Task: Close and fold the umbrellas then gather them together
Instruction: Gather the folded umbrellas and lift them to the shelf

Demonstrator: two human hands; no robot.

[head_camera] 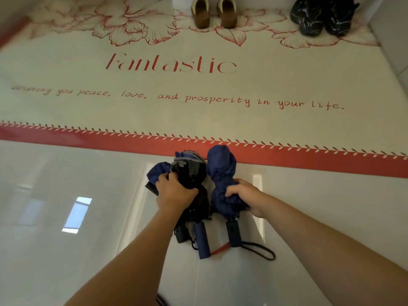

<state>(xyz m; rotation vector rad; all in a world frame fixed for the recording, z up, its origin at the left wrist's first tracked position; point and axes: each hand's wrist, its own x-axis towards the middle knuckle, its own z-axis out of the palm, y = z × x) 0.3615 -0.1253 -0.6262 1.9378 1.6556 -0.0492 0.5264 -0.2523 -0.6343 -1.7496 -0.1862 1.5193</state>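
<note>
The floor mat [287, 80] carries two pieces of printed writing, both in red on its cream ground. The larger is the single word "Fantastic" [171, 64], set in tall, thin decorative letters just below the flower drawing [123, 25]. Under it runs one long line [187, 99] in a smaller, handwriting-style script, reading "you peace, love, and prosperity in your life." with a full stop at the end. The first word of that line, at the mat's left side, is too blurred to read.
</note>
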